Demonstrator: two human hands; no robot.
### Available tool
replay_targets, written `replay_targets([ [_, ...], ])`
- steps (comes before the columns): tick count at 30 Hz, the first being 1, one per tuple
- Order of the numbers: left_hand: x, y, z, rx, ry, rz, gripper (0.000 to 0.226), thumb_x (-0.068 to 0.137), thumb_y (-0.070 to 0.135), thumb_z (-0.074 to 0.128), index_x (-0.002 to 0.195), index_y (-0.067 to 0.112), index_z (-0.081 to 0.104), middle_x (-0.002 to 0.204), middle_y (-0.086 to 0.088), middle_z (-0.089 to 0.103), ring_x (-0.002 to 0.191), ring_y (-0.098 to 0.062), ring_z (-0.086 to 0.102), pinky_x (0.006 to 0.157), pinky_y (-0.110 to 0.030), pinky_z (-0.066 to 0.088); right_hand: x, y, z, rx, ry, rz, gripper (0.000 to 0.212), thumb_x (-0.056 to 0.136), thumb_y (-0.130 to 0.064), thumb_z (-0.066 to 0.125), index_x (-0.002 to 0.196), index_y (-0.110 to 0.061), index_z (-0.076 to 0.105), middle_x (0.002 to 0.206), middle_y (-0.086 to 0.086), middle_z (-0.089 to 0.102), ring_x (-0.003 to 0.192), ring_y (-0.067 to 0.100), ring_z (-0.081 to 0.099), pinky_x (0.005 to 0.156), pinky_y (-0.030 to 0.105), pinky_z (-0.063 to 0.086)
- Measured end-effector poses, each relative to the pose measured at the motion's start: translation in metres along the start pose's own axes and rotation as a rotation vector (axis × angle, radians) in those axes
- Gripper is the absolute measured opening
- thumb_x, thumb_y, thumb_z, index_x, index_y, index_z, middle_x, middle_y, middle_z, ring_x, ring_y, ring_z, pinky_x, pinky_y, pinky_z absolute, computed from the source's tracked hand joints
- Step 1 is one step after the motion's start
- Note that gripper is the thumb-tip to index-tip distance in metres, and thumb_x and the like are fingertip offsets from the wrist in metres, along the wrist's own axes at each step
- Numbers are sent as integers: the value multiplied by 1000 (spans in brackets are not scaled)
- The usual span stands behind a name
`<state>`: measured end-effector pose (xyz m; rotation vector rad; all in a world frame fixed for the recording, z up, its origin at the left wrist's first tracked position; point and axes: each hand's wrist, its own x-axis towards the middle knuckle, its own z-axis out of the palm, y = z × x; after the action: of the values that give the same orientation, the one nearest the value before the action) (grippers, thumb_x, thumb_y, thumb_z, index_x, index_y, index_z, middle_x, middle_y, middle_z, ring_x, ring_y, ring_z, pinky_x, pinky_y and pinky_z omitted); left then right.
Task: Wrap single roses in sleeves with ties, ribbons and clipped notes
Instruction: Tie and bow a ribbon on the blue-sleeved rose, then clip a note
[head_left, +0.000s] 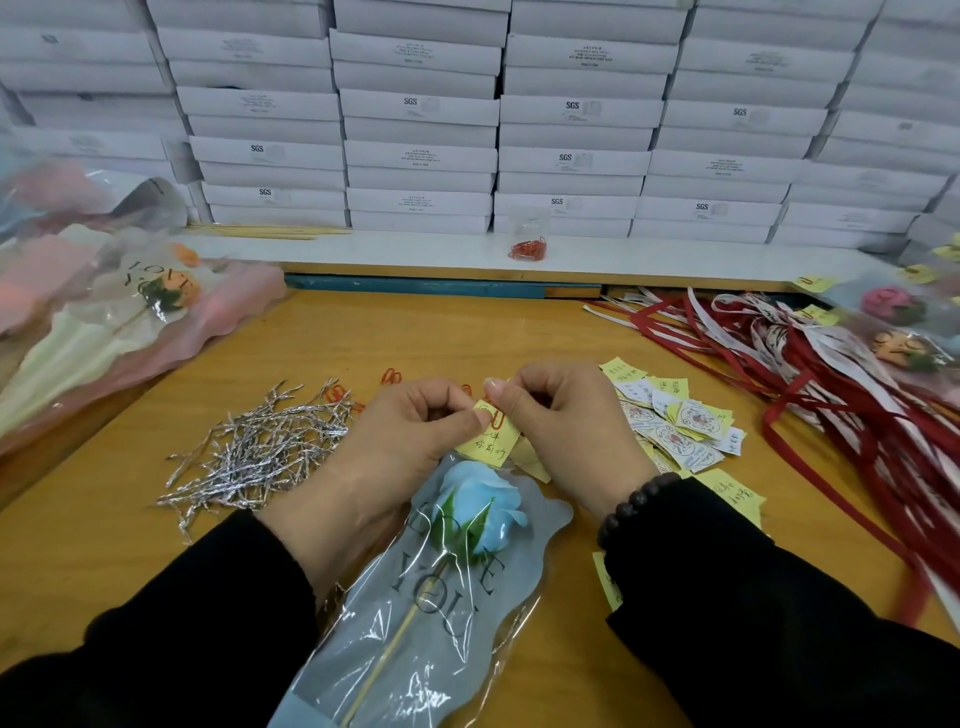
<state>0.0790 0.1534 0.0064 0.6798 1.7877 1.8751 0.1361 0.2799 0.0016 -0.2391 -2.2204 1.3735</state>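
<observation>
On my surface (467, 332) finished sleeved roses (893, 312) lie far right, more stock far left. The blue rose (480, 501) already sits in its sleeve (415, 623) near me. I judge I'm clipping: left hand (410, 431) and right hand (566, 415) fingers both pinch the note (488, 439) with its clip at the sleeve top. Tie and ribbon (831, 395) look undone.

Stacked white boxes (421, 109) wall behind white shelf (623, 254); orange wooden tabletop (415, 332) in front
</observation>
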Motion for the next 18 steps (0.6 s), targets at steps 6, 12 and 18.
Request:
replay_targets([
  [6,1,1,-3,-105,24,-54,14,82,-1,60,69,1,58,57,-6,61,46,-10,56,44,-17,46,0,-3,-4,34,-58,8,12,90,-19,58,83,-12,66,67,8,58,49,-2,50,45,7,39],
  [12,1,1,-3,-114,29,-68,13,83,-2,59,70,-1,57,56,-7,61,44,-10,57,43,-17,46,1,-2,-3,18,-49,-4,10,86,-9,64,76,-10,66,74,13,64,58,10,58,51,20,49],
  [18,2,1,-3,-91,32,-61,16,84,-3,58,68,1,57,52,-3,61,42,-8,56,42,-16,45,1,-3,-4,32,-83,-2,8,85,-7,65,77,-7,67,71,12,65,53,3,57,52,15,47],
])
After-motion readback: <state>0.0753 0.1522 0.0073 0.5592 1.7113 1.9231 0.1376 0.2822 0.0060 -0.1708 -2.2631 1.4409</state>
